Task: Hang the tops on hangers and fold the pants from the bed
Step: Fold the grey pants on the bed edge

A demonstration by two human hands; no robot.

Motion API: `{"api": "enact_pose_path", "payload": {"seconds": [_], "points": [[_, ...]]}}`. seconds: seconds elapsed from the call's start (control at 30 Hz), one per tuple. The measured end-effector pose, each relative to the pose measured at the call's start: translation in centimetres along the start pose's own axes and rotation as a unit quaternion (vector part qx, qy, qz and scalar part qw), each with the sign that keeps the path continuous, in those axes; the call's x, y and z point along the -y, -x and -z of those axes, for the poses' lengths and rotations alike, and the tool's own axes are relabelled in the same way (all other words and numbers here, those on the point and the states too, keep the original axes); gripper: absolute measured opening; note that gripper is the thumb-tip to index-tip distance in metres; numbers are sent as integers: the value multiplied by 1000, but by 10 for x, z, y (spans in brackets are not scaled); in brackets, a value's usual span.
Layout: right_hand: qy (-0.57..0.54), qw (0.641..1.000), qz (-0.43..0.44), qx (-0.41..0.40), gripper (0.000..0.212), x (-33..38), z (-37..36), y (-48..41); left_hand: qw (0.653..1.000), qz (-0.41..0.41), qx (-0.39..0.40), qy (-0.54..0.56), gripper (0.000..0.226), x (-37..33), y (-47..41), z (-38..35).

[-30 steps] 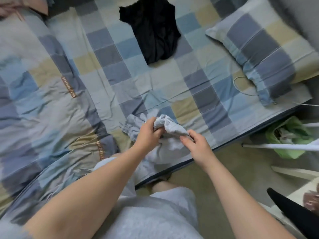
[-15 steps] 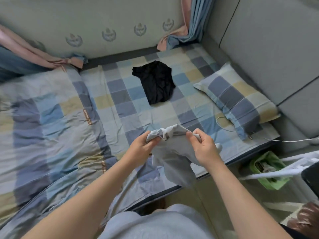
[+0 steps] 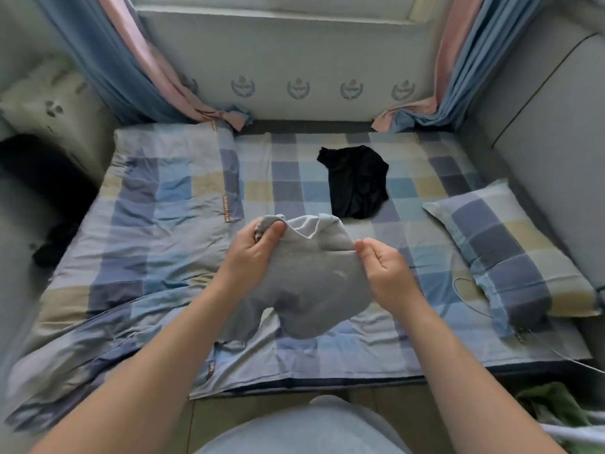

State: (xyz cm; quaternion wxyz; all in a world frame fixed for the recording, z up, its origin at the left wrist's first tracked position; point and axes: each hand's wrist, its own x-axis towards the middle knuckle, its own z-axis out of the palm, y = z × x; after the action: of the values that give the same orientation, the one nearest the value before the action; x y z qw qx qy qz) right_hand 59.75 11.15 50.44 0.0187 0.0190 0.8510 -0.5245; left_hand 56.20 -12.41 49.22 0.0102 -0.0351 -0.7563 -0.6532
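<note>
1. While it is held up over the near part of the bed [image 3: 343, 352], the grey garment [image 3: 314, 280] hangs bunched, probably so that it can be opened out and identified.
2. Its top edge is gripped by the left hand [image 3: 258, 247] and pinched by the right hand [image 3: 383, 267].
3. A black garment [image 3: 357, 181] is left lying farther back, near the pillow [image 3: 510, 253].

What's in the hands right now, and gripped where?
Grey garment, by its top edge: left hand grips one end, right hand pinches the other.

Checked pillow [image 3: 510, 250] at right w/ thin cable [image 3: 454, 287] beside; checked quilt [image 3: 147, 224] left; blue/pink curtains [image 3: 108, 60] behind; green bag [image 3: 550, 404] btm right
</note>
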Motion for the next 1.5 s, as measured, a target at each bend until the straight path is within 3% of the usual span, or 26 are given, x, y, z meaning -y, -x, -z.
{"api": "enact_pose_path", "payload": {"seconds": [0.13,0.23,0.33,0.4,0.53,0.63,0.7,0.8,0.97,1.07,1.13,1.2,1.33,1.43,1.5], "points": [[-97,986,4,132,30,6,14,-29,999,21,-22,30,29,-30,-11,-15],[-129,958,-19,255,66,9,22,-47,999,21,22,15,32,-45,-18,-38],[-116,958,1,261,88,8,30,-61,1000,11,19,-5,36,-53,-20,-59],[-124,958,14,258,78,5,40,-71,1000,4,-5,-13,39,-57,-20,-67],[21,946,17,324,11,-12,62,-83,996,-2,-87,-12,34,-62,-19,-76],[47,934,-45,351,17,-33,69,-85,989,9,-148,28,33,-64,-23,-80],[-9,938,-58,341,18,-39,72,-84,984,27,-173,45,33,-62,-28,-80],[-52,965,-21,256,16,-35,74,-91,978,63,-196,34,25,-53,-38,-81],[-109,977,2,182,22,-17,84,-109,976,115,-171,-67,4,-33,-51,-94],[-141,979,-27,146,31,-12,85,-111,973,120,-164,-112,26,-28,-45,-113],[-192,973,-48,120,25,-9,86,-111,983,106,-117,-99,28,-27,-38,-124],[-233,964,-65,110,17,-3,89,-112,989,121,-21,-82,39,-23,-30,-135],[-317,936,-73,133,2,16,94,-108,972,180,114,-95,69,-16,-19,-157],[-385,910,-65,142,12,26,99,-106,976,170,131,-38,56,-12,-17,-174],[-413,899,-58,137,11,29,104,-107,982,145,96,-78,42,-10,-18,-181]]}}
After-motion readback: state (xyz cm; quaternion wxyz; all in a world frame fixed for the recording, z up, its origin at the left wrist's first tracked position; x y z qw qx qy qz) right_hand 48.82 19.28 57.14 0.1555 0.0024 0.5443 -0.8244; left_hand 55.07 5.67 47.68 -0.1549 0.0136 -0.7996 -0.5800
